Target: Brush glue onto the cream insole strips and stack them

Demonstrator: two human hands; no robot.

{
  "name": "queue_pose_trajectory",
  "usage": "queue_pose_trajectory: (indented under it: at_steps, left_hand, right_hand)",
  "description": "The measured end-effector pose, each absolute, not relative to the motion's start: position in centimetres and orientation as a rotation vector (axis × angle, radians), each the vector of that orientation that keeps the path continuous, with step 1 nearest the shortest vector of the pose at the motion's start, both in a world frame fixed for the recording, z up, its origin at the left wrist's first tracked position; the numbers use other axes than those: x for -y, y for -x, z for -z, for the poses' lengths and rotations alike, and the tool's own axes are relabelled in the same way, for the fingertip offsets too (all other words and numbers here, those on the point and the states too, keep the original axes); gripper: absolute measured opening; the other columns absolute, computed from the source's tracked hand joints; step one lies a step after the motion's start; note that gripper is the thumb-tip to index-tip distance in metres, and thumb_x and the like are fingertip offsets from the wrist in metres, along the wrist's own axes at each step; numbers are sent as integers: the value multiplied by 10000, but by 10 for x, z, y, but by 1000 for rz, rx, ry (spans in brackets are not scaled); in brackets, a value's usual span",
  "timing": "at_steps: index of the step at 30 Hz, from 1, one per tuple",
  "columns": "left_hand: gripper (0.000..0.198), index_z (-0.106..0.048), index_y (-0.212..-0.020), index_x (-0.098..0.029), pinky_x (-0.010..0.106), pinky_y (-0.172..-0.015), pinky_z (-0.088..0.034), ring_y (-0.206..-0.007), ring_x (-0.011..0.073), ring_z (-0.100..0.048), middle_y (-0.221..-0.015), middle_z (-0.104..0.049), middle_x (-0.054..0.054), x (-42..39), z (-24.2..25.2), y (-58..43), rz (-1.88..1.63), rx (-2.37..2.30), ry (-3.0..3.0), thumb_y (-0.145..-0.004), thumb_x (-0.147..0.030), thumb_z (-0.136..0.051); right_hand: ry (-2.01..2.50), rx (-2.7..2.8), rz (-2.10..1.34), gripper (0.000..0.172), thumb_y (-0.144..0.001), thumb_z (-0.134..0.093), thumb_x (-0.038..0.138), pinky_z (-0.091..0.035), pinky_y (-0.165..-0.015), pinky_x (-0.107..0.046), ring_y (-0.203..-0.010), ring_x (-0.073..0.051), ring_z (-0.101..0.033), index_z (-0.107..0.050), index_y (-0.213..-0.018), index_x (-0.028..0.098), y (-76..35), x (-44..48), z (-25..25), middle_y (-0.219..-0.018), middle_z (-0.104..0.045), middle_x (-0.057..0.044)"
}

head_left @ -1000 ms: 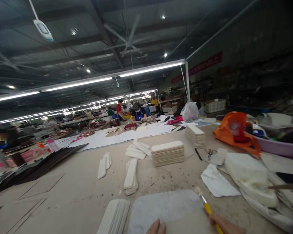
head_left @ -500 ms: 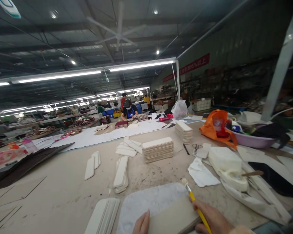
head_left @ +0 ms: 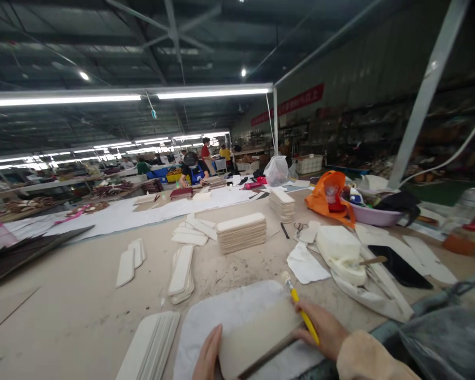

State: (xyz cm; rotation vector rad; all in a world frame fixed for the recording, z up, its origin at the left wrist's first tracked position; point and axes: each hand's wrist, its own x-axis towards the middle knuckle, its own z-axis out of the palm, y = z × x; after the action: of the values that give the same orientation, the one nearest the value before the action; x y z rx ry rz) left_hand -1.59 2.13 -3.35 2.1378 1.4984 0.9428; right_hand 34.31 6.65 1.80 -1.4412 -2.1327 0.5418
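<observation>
A pale beige stack of flat pieces with rounded corners (head_left: pixel 257 338) lies on a white rounded sheet (head_left: pixel 233 301) in front of me. My left hand (head_left: pixel 209 353) rests along the stack's left edge, fingers straight and close together, its lower part cut off by the frame. Gripped in my right hand (head_left: pixel 320 323) is a brush with a yellow handle (head_left: pixel 306 316), its pale bristles pointing up and away. Fingers of that same hand touch the stack's right edge. Left of the sheet sits a fanned row of white rounded strips (head_left: pixel 152 345).
More strips stand in a tall stack (head_left: pixel 241 235) and lie in loose piles (head_left: pixel 181 272) farther off. On the right are a white tub with a wooden stick (head_left: pixel 338 250), a crumpled white cloth (head_left: pixel 305 263), scissors (head_left: pixel 300 228), an orange bag (head_left: pixel 326 195) and a purple basin (head_left: pixel 374 216).
My view has swung to the right, so the table things sit farther left. More of my left hand and right sleeve shows. The brush stays in my right hand.
</observation>
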Motion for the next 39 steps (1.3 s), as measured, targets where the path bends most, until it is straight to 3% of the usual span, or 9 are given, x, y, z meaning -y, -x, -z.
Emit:
queue_pose_trajectory:
  at_steps: [2,5,9,12,16,22,29,39]
  left_hand:
    - [767,-379,-1427,-183,489,-1088,-385,-1320,311,-445,-1422,-482,163,-12,19,15,-923,-1479,-2115,-752,-388,-680]
    - [730,-381,-1403,-158,528,-1079,-379,-1279,305,-485,-1376,-514,170,-8,3,11,-909,-1488,-2069,-768,-389,-658]
    - [806,-325,-1421,-151,510,-1079,-377,-1266,294,-483,-1349,-521,162,-10,-2,8,-869,-1421,-2054,-739,-365,-698]
    - [838,-272,-1444,-157,501,-1086,-365,-1276,286,-465,-1357,-502,156,-10,-2,7,-879,-1398,-2044,-743,-343,-694]
    - [863,-242,-1455,-154,483,-1083,-365,-1262,278,-471,-1337,-506,147,-9,0,7,-893,-1388,-2016,-740,-339,-690]
    - [901,-204,-1465,-164,474,-1052,-388,-1205,264,-511,-1300,-531,123,-11,2,6,-925,-1397,-1981,-726,-313,-699]
    - [927,-130,-1488,-196,454,-1043,-399,-1202,255,-511,-1293,-537,109,-10,1,6,-885,-1398,-2042,-752,-330,-678]
    - [825,-180,-1480,-214,444,-1038,-415,-1205,251,-521,-1293,-549,99,-12,3,8,-861,-1425,-2125,-805,-382,-624]
  right_hand:
    - [1405,1977,-477,296,-804,-584,419,-482,-871,-390,-976,-248,-620,-562,-1010,206,-348,-59,-25,-1064,-657,-102]
    - [1380,1743,-465,304,-844,-567,468,-496,-808,-382,-873,-235,-634,-597,-976,195,-348,-48,-39,-930,-672,-80]
    - [1315,1358,-734,337,-881,-522,490,-437,-523,-275,-548,-145,-540,-604,-972,175,-322,-34,-61,-631,-569,2]
    - [1216,1204,-1044,340,-881,-503,510,-338,-428,-242,-433,-110,-424,-559,-914,177,-284,-27,-71,-501,-439,57]
    - [1208,1281,-1303,329,-871,-521,507,-285,-408,-220,-396,-87,-376,-536,-857,178,-232,-30,-73,-462,-415,76]
    - [1305,1378,-1388,307,-848,-507,486,-265,-385,-227,-352,-85,-353,-546,-797,186,-194,-45,-63,-434,-416,86]
    - [1445,1428,-1294,277,-812,-512,449,-312,-431,-236,-377,-90,-377,-541,-716,191,-206,-59,-64,-437,-422,78]
    - [1623,1532,-929,280,-830,-478,411,-348,-477,-249,-418,-111,-420,-541,-664,194,-283,-76,-69,-435,-422,63]
